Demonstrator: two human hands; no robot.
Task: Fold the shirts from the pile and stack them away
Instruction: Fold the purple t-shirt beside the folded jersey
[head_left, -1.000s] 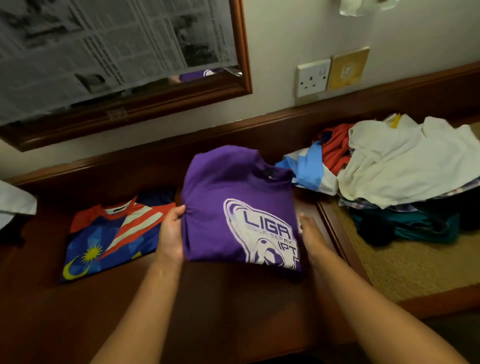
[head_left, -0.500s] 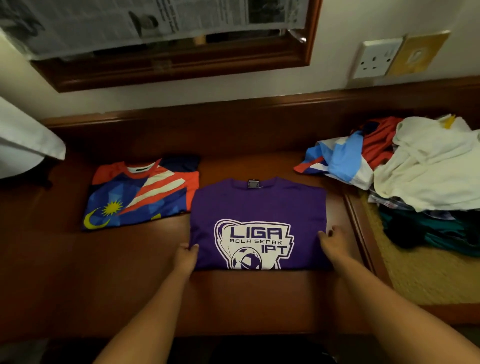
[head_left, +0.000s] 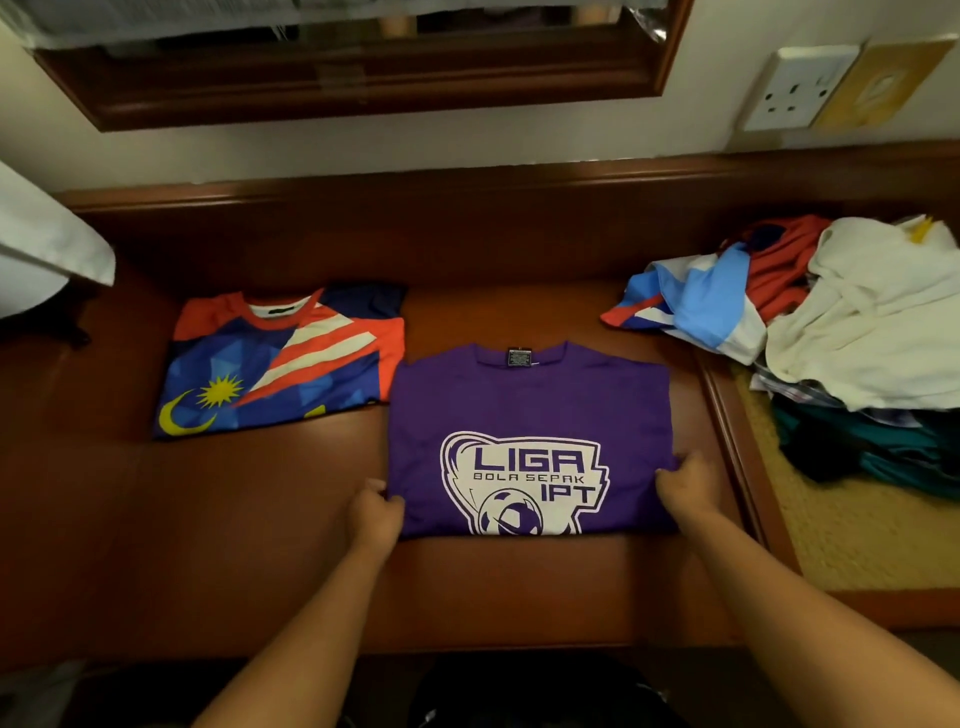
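1. Left hand (head_left: 375, 512) and right hand (head_left: 688, 486): fingers curl under the purple shirt's (head_left: 530, 410) side edges, tips hidden.
2. Shirt lies folded flat on the counter (head_left: 130, 519), collar away, logo bottom cut by fold, long axis left-right.

- Wooden table (head_left: 130, 519): dark reddish surface with raised back ledge.
- Framed mirror (head_left: 363, 78): wall-mounted above the table.
- White wall socket (head_left: 797, 85): upper right, beside a yellow plate (head_left: 878, 83).
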